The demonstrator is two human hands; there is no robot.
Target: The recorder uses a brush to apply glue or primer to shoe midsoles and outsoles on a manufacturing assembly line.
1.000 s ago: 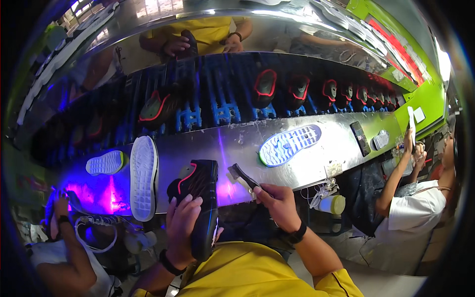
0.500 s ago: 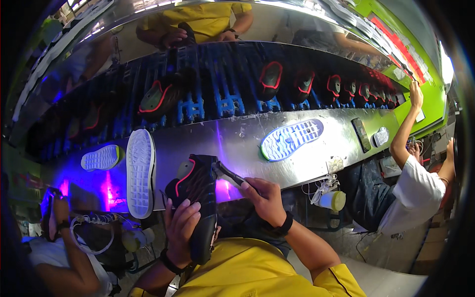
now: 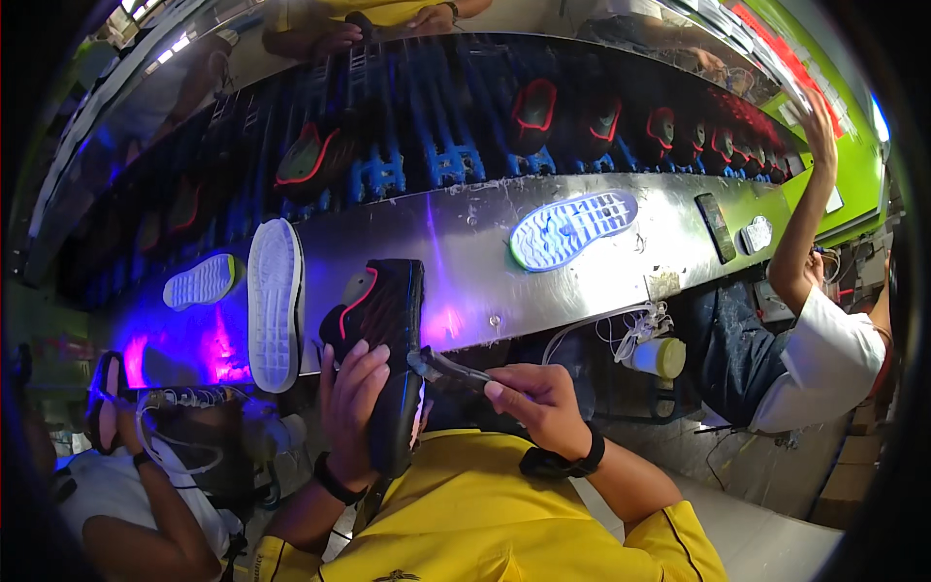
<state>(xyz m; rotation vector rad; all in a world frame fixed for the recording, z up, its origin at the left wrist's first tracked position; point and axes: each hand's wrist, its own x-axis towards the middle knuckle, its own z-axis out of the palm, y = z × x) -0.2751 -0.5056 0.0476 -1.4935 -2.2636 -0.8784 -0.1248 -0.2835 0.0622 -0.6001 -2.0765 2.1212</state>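
Note:
My left hand [image 3: 357, 407] is closed round a black shoe upper [image 3: 396, 320] with red trim at its opening, held on its side over the bench's near edge. In my right hand [image 3: 543, 403] is a dark-handled brush [image 3: 451, 367], its head touching the side of the shoe along the lower edge. A white shoe sole [image 3: 274, 301] with a gridded inside lies to the left of the upper. Farther left is a smaller pale sole [image 3: 200, 281]. Right of centre, a white and blue sole [image 3: 572, 231] lies on the metal bench [image 3: 475, 267].
Behind the bench runs a dark conveyor with blue slats [image 3: 454, 163], carrying several black uppers with red trim [image 3: 533, 114]. A dark block [image 3: 716, 228] lies at right near a small pale piece [image 3: 755, 234]. A white container [image 3: 655, 357] hangs below the edge. Co-workers sit on both sides.
The brush has moved from near the upper end of the shoe down along its side, toward me. My left hand keeps its hold. The view has tilted, and the bench sits higher.

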